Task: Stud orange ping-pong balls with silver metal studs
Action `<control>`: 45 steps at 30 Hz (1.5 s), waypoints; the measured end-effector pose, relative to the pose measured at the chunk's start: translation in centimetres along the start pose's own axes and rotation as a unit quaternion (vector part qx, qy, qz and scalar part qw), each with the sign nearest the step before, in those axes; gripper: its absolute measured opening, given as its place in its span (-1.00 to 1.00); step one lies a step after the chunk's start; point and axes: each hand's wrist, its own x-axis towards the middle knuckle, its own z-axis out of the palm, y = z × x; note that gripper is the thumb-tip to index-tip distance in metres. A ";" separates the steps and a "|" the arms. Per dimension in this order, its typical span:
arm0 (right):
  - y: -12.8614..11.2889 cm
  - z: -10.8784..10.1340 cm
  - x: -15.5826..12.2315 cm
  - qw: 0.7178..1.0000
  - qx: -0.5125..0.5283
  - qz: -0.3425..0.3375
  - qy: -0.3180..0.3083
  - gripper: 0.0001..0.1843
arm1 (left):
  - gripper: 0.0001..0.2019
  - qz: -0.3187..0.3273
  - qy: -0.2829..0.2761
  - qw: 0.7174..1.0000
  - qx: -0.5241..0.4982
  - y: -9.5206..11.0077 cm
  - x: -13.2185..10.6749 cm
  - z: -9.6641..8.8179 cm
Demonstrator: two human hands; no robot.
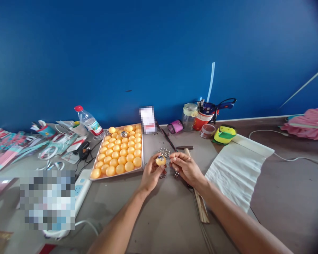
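Observation:
My left hand (151, 174) is closed round an orange ball (160, 161) that has a shiny silver piece on its top. My right hand (184, 166) sits just to the right of it, fingers pinched together on something too small to name, close to the ball. A small heap of silver metal pieces (164, 152) lies on the table just behind both hands. Left of my hands stands a tray (116, 175) filled with several orange balls (119, 153); one ball near its back carries a silver piece (124, 134).
A hammer (186, 149) and thin wooden sticks (201, 206) lie by my right wrist. White cloth (234, 173) spreads to the right. Jars, a red cup with scissors (204, 118), a yellow-green tool (224, 134), a water bottle (88, 121) and a power strip (81, 188) line the table.

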 end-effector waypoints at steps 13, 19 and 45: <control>0.7 -0.2 -0.3 0.992 -0.121 -0.004 -0.029 -0.76 | -0.50 0.033 -0.018 0.994 0.100 -0.9 0.0 -0.3; 0.4 0.1 -0.5 0.987 -0.159 0.017 -0.033 -0.77 | -0.49 0.042 -0.019 0.987 0.156 -1.0 -0.3 -0.5; 0.4 0.0 -0.7 0.969 -0.242 0.049 -0.031 -0.88 | -0.58 0.117 0.003 0.920 0.375 -1.6 -0.4 -0.8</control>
